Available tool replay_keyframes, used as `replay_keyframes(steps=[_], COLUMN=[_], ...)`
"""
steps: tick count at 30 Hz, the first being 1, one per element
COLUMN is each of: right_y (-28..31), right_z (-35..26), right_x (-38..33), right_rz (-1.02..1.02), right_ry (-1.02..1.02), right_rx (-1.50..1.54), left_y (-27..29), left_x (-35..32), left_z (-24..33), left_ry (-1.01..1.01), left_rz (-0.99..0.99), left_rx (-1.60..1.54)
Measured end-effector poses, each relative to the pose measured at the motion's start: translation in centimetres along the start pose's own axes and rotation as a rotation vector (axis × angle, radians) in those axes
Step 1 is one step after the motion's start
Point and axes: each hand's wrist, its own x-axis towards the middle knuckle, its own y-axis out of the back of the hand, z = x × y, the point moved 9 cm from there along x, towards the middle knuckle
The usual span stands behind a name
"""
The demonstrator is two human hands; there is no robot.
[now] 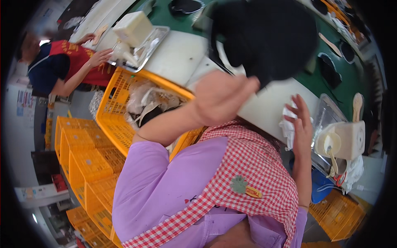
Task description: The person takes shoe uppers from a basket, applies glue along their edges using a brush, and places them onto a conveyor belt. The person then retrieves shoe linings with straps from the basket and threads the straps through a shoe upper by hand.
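Observation:
My left hand (225,97) is raised over the white worktop, its fingers closed on the lower edge of a large black rounded piece (266,39). The piece is smeared by motion, so its exact kind cannot be made out; a white strip shows along its left side. My right hand (301,120) is held up to the right with its fingers apart, holding nothing. Just beside it lies a crumpled white cloth (288,128). Farther right stands a pale container (351,138) with a cream-filled cup (328,144) and a spoon-like tool (332,160) in it.
A green conveyor surface (300,89) carries several black pieces (329,70) and a wooden-handled brush (329,44). An orange crate (108,108) with bags and dark items stands at my left; stacked orange crates (78,161) lie beyond. A co-worker in a red vest (68,51) works by a metal tray (159,37).

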Motion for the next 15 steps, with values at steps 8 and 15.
replay_keyframes(steps=[8, 15], right_y=[2.2, 4.7], right_z=[10.2, 9.4], right_x=[-2.2, -2.6], right_rz=[0.298, 0.345], right_ry=[-0.441, -0.375], right_rx=[0.519, 0.786], left_y=[-14.3, -12.5], left_x=[-7.1, -4.6], left_z=[9.4, 1.0], left_ry=[-0.222, 0.373], left_rz=[-0.341, -0.108], left_rx=[-0.452, -0.536])
